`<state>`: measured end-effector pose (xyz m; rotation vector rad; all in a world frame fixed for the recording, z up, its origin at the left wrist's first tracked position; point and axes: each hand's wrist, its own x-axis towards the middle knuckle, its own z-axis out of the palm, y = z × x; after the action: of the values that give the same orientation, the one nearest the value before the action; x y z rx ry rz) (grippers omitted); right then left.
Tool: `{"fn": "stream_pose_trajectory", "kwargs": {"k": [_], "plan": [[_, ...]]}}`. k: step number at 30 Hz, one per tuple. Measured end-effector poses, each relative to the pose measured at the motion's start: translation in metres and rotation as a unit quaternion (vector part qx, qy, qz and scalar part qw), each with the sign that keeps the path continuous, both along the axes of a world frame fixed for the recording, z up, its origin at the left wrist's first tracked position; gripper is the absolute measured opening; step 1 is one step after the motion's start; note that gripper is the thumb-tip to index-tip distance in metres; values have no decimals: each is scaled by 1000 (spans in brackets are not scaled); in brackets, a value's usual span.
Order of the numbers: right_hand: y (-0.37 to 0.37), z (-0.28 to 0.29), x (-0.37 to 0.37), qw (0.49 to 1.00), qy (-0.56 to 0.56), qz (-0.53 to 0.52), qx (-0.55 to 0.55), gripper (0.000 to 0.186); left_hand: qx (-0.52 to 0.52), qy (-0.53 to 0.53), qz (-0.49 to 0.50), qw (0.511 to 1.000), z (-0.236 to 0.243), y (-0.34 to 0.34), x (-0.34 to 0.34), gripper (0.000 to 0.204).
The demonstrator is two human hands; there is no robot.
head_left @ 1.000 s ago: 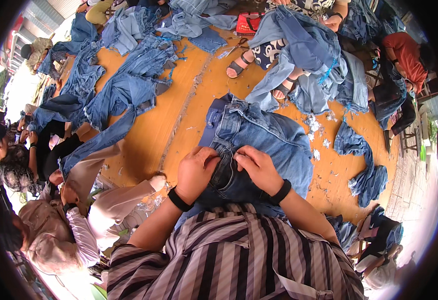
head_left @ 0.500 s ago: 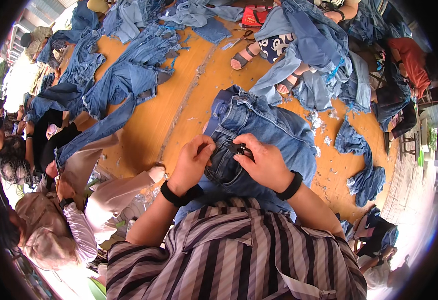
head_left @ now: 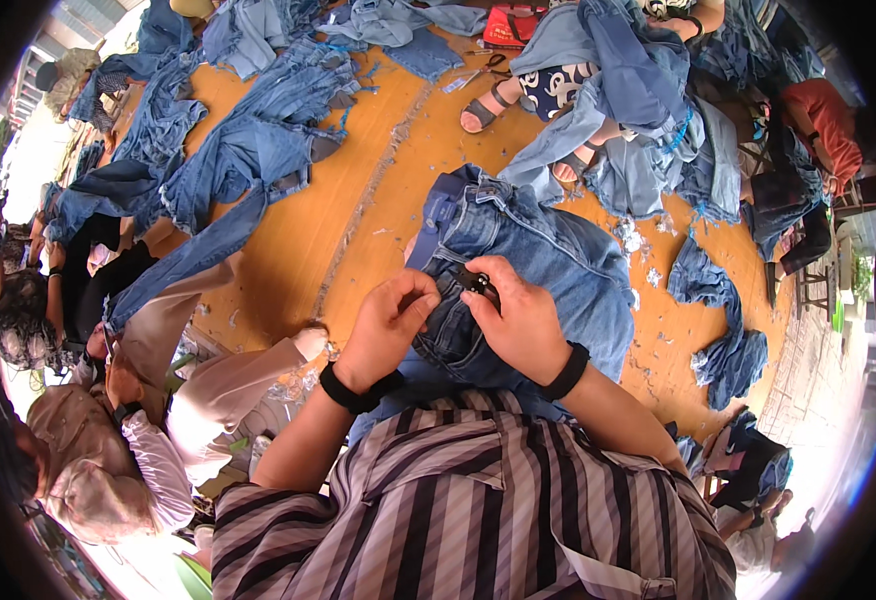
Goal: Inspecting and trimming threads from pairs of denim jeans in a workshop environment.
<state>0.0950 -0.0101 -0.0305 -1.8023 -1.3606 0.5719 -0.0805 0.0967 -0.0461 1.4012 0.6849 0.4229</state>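
A pair of blue jeans [head_left: 558,250] lies over my lap, with its waistband [head_left: 440,215] toward the left. My left hand [head_left: 390,325] is closed in a pinch at the near edge of the jeans. What its fingertips grip is hidden. Just to its right, my right hand [head_left: 520,315] is closed around small black thread snips [head_left: 474,281], held between thumb and forefinger above the jeans. A short gap separates the two hands. Dark folds of denim [head_left: 450,335] show beneath them.
Denim piles [head_left: 258,130] spread over the orange floor [head_left: 358,220] at far left. A seated person's sandalled foot [head_left: 480,112] is ahead, beside scissors [head_left: 493,66] and a red bag [head_left: 510,28]. Another person [head_left: 108,460] sits close at left. Loose denim [head_left: 723,320] lies at right.
The snips in my right hand have turned and drawn back slightly toward me. My left hand has shifted a little to the right, still pinched.
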Motion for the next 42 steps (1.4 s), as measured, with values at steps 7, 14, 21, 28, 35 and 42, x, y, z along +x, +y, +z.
{"fn": "stream_pose_trajectory", "kwargs": {"k": [7,14,21,28,35,42], "plan": [[6,18,17,997,66,-32,-40,29,-111,-22,33,993,-10,5,-11,10],[-2,22,3,994,-10,109,-21,26,-175,-76,45,981,-10,4,-17,12],[9,4,-9,998,-42,-17,34,26,-68,-32,18,997,11,-1,-16,12],[2,6,21,996,59,-70,21,28,-138,48,144,979,3,66,-91,8],[-15,4,27,993,71,-89,-12,28,301,193,43,933,3,56,-60,24],[-17,9,23,996,57,-73,-13,30,424,43,-59,903,10,33,21,25]]}}
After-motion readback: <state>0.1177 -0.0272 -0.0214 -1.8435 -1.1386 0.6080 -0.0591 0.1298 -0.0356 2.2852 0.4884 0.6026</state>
